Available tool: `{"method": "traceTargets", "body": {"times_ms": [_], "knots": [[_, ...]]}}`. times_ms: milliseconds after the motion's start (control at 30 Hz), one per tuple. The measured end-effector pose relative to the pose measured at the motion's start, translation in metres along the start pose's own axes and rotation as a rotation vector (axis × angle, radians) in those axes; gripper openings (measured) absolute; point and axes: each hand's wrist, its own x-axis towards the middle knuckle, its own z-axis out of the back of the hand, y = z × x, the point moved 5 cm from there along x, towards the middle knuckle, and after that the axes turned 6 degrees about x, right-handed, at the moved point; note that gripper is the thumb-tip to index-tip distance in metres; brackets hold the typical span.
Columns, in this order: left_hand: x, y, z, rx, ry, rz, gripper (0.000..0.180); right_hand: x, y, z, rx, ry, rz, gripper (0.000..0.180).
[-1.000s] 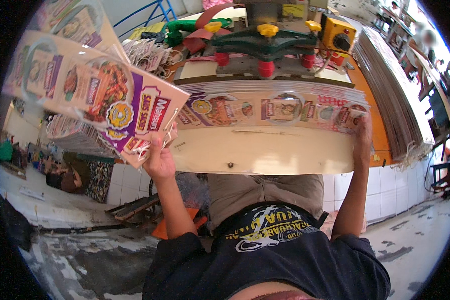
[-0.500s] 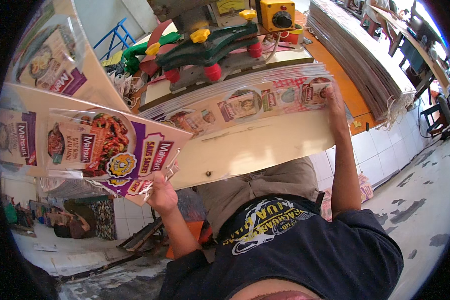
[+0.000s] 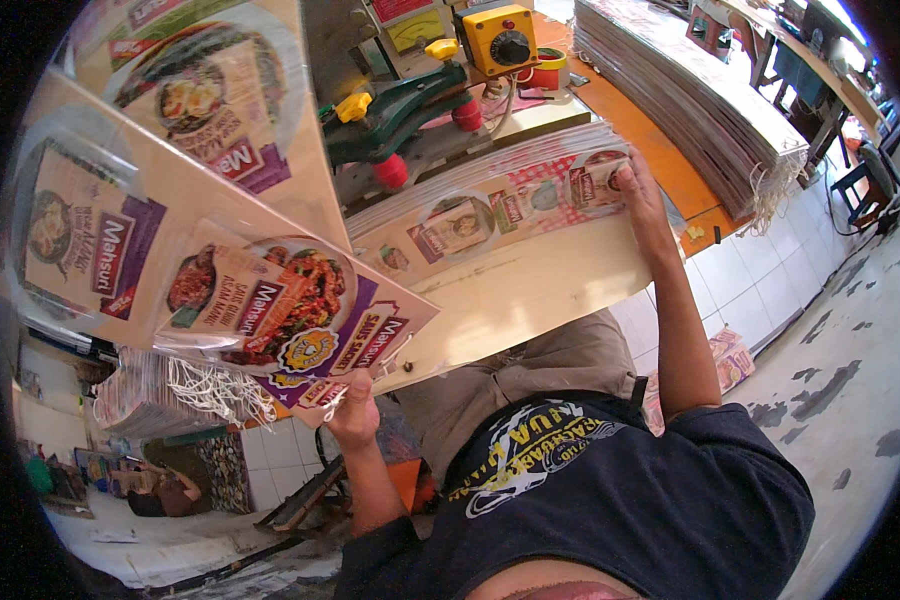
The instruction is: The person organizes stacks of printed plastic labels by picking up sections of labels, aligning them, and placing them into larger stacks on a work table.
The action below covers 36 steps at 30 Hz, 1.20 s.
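a printed card sheet [image 3: 260, 310], covered with pictures of food and purple panels, is held up at the left of the view by the left hand [image 3: 353, 415]; its fingers are clenched on the sheet's lower corner, where a white string loop hangs. the sheet is lifted off the worktop [image 3: 530, 290] and tilted, so that its printed face is turned upward. a second printed sheet [image 3: 210, 100] is seen above and behind it, also raised. the right hand [image 3: 638, 190] is laid flat on the far end of a stack of printed sheets [image 3: 490, 205] that lies across the pale worktop; its fingers are spread and pressed down on the top sheet, grasping nothing. just behind the stack a green machine [image 3: 400, 105] with red and yellow knobs is set, and a yellow box with a black dial [image 3: 500, 38] stands beside it. a tall pile of sheets with white strings [image 3: 690, 90] is placed on the orange surface at the right, well apart from the hands. another pile with strings [image 3: 170, 395] is seen low at the left, under the raised sheet
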Motion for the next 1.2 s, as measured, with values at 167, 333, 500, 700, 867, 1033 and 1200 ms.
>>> {"method": "traceTargets", "body": {"times_ms": [167, 333, 500, 700, 867, 1033, 1200], "knots": [[-0.010, -0.001, 0.001, 0.154, 0.147, -0.033, 0.058, -0.001, 0.003, -0.003, -0.023, -0.011, -0.003, 0.071], [-0.012, -0.007, -0.023, 0.323, 0.114, 0.024, 0.037, -0.001, 0.001, 0.002, -0.032, -0.002, 0.004, 0.071], [-0.017, -0.013, -0.037, 0.407, 0.250, 0.113, 0.036, 0.000, -0.003, 0.006, -0.065, -0.016, 0.010, 0.072], [-0.010, -0.018, -0.047, 0.444, 0.234, 0.090, 0.020, 0.002, -0.007, 0.007, -0.059, 0.004, 0.028, 0.072], [-0.007, -0.019, -0.056, 0.440, 0.240, 0.113, 0.021, 0.000, -0.006, 0.007, -0.075, -0.011, 0.010, 0.072], [-0.006, -0.017, -0.054, 0.452, 0.251, 0.128, 0.023, 0.000, 0.003, 0.009, -0.025, -0.085, -0.018, 0.070], [-0.004, -0.021, -0.054, 0.435, 0.187, 0.155, 0.017, -0.001, 0.011, 0.013, 0.002, -0.175, -0.016, 0.073]]}}
